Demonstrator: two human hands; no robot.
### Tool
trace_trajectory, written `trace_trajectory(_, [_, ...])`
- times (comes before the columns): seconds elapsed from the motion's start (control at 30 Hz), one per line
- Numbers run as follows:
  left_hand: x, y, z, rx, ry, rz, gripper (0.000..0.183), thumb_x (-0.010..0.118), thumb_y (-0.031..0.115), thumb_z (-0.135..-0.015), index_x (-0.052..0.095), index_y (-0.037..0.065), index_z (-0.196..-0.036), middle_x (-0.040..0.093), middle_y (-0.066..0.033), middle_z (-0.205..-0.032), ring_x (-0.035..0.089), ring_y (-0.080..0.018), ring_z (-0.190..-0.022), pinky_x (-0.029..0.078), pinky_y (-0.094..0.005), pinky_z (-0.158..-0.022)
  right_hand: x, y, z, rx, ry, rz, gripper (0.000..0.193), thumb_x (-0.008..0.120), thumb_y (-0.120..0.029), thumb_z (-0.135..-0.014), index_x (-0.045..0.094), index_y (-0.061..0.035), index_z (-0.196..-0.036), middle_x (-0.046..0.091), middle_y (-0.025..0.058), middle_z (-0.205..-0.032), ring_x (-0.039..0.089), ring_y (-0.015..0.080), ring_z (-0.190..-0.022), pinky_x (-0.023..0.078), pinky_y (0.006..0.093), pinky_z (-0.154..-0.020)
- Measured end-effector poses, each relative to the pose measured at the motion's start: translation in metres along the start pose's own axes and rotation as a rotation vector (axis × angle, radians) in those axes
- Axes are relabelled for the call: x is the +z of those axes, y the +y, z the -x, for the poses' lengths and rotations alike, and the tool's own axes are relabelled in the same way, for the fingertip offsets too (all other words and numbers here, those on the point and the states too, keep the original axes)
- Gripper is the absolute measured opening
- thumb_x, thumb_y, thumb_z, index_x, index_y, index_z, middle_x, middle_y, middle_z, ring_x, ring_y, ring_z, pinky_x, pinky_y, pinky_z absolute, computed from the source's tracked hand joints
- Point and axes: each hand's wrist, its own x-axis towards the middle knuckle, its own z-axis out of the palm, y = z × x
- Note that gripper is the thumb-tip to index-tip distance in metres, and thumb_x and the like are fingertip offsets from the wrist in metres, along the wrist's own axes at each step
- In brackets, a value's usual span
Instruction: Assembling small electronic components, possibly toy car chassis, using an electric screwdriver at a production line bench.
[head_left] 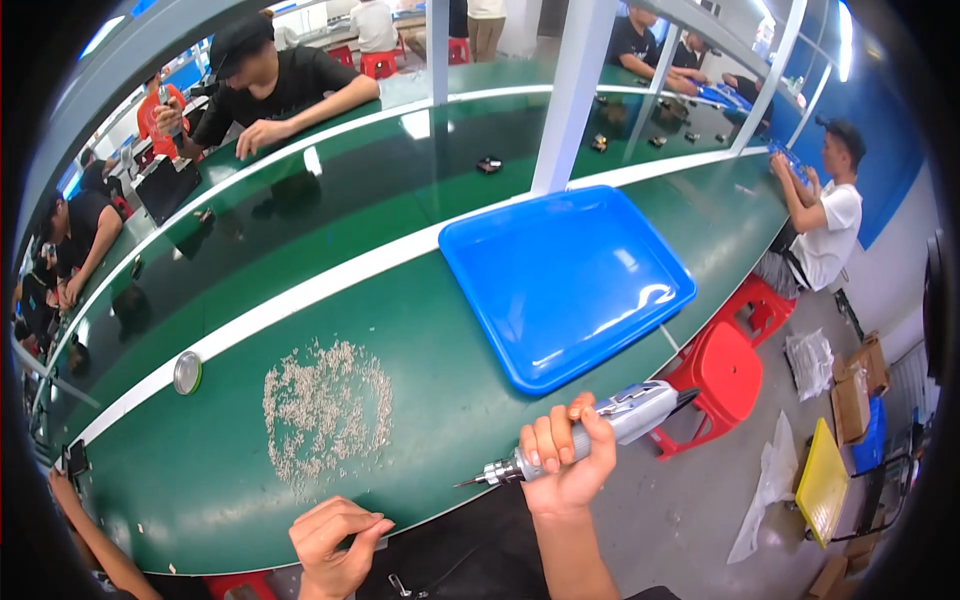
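Observation:
In my right hand (568, 455) is a silver-grey electric screwdriver (640, 408), with the fingers wrapped round its body. Its thin bit points left, over the front edge of the green table (220, 480). My left hand (335, 550) is near that edge, thumb and forefinger pressed together. Whatever may be between those fingertips is too small to make out. Just beyond the left hand lies a loose spread of tiny pale metal pieces (325, 415), which look like small screws. A large blue plastic tray (560, 285) sits farther off, beyond my right hand.
A round tin lid (187, 372) lies by the white divider strip. Behind it runs a dark conveyor belt (400, 200) bearing small dark parts. A grey post (570, 100) rises behind the tray. Red stools (725, 370) stand at right. Several people work around the line.

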Motion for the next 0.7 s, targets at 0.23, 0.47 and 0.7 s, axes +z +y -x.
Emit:
trace_trajectory(0.23, [0.004, -0.023, -0.094, 0.24, -0.324, -0.197, 0.009, 0.062, -0.008, -0.074, 0.06, 0.0, -0.078, 0.062, -0.0121, -0.07, 0.061, -0.0281, -0.062, 0.047, -0.0348, -0.055, -0.006, -0.005, -0.017, 0.007, 0.073, -0.047, 0.014, 0.05, -0.02, -0.09, 0.05, -0.0093, -0.082, 0.034, -0.0017, -0.05, 0.034, 0.0104, -0.04, 0.035, 0.0281, -0.046])
trace_trajectory(0.47, [0.103, -0.098, -0.289, 0.183, -0.192, -0.184, 0.01, 0.065, 0.003, -0.082, 0.063, -0.004, -0.076, 0.066, -0.0098, -0.065, 0.062, -0.0141, -0.058, 0.049, -0.0267, -0.058, -0.015, -0.004, -0.025, 0.046, 0.063, -0.11, 0.013, 0.045, -0.02, -0.091, 0.047, -0.009, -0.083, 0.034, -0.0005, -0.051, 0.034, 0.0118, -0.041, 0.034, 0.0305, -0.048])
trace_trajectory(0.7, [0.18, -0.123, -0.375, -0.106, -0.342, -0.349, 0.017, 0.055, 0.014, -0.088, 0.065, 0.0, -0.089, 0.068, -0.0148, -0.075, 0.068, -0.0277, -0.077, 0.051, -0.039, -0.072, -0.02, -0.01, -0.026, 0.185, -0.023, -0.107, 0.015, 0.044, -0.023, -0.09, 0.046, -0.0097, -0.086, 0.035, 0.0017, -0.051, 0.036, 0.0156, -0.042, 0.037, 0.0336, -0.05])
